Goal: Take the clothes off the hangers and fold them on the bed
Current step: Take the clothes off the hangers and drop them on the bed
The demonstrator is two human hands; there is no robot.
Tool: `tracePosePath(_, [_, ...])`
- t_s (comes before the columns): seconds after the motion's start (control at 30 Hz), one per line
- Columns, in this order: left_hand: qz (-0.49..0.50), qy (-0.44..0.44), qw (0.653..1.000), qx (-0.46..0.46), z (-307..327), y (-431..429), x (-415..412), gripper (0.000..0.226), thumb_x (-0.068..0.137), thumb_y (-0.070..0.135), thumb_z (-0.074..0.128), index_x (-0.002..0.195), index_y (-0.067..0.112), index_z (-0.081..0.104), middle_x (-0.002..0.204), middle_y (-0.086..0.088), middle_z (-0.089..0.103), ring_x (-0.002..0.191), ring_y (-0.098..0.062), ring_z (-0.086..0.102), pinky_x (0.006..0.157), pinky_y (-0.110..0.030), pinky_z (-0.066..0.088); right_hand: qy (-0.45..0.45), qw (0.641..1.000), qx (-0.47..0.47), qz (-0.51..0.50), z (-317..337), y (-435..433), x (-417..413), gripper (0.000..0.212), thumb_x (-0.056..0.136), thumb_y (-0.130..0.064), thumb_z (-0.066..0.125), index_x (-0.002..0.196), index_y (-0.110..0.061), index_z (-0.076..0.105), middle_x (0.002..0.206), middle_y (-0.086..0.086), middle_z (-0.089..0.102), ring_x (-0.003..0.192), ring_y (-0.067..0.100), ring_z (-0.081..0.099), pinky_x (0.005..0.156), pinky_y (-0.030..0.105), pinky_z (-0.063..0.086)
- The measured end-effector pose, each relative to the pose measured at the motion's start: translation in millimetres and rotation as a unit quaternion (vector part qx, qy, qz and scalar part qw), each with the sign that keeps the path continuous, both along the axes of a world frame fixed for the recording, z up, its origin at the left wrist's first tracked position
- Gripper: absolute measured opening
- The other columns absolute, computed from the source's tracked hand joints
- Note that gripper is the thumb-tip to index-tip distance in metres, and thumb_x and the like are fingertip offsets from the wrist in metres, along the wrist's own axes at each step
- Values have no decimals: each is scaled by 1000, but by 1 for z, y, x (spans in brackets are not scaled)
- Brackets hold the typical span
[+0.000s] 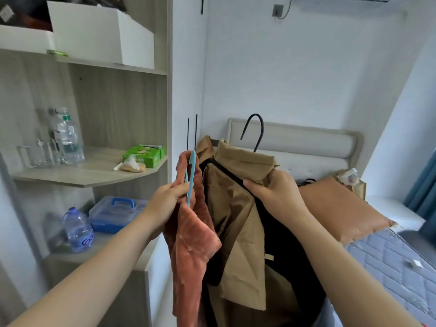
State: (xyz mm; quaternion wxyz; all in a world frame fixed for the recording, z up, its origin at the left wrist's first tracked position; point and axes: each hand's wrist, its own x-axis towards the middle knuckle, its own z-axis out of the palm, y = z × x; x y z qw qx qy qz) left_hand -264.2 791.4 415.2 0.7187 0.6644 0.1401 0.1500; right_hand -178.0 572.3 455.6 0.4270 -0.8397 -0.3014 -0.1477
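Observation:
My left hand (168, 199) grips a rust-coloured fleece garment (192, 244) together with its light blue hanger (191, 175), whose hook sticks up above my fingers. My right hand (273, 192) grips the shoulder of a tan shirt (238, 223) on a black hanger (256, 131), thumb on the hanger's arm. A black garment (283, 256) hangs behind the tan one. Both bunches hang in the air in front of me. The bed (389, 263) with a grey quilted mattress lies at the right.
An orange pillow (339, 208) lies at the bed's head under a padded headboard (306, 140). At left, wooden shelves (94, 175) hold water bottles, a green box and a white box. A blue plastic case (115, 213) and a large bottle (79, 230) stand on the low cabinet.

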Motion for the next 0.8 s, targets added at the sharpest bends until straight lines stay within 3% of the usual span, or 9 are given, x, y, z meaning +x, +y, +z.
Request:
tracePosePath(0.1, [-28,4,999,-17,2,50,-2,24,92,27,56,77,13,68,64,-7,61,60,-19,56,64,-31,47,2,1000,-7,-28,3,47,-8,23,87,-27,68,96,-6,71,92,4,72,90,21,65,82,44,52])
tracePosePath(0.23, [-58,22,998,-21,6,102,-3,22,91,31,58,92,11,68,78,-12,66,73,-23,62,77,-39,52,12,998,1,-58,13,97,-19,25,87,-27,67,95,-4,71,91,6,73,89,23,66,81,45,53])
tracePosePath(0.4, [-78,9,996,-34,11,139,1,20,92,27,56,89,9,66,81,-16,60,73,-25,57,72,-35,48,10,995,5,-95,18,135,-28,23,87,-28,67,92,-6,72,87,4,73,85,18,66,78,38,53])
tracePosePath(0.57, [-98,3,994,-56,5,163,13,18,93,23,55,84,9,62,71,-13,56,65,-21,52,63,-28,44,19,994,-2,-111,13,163,-20,23,86,-28,67,86,-5,70,82,4,72,81,19,65,75,40,53])
tracePosePath(0.73, [-95,22,995,-35,-7,185,47,23,91,28,58,77,12,66,65,-8,63,60,-18,58,57,-25,48,37,993,-3,-116,0,184,6,24,86,-28,67,86,-4,70,83,5,72,83,21,65,76,41,53])
tracePosePath(0.8, [-98,30,994,-27,-13,190,65,21,90,30,59,84,14,70,71,-8,69,63,-16,65,55,-23,51,40,992,0,-121,-6,189,21,22,86,-28,67,83,-6,69,81,3,71,81,19,65,74,39,52])
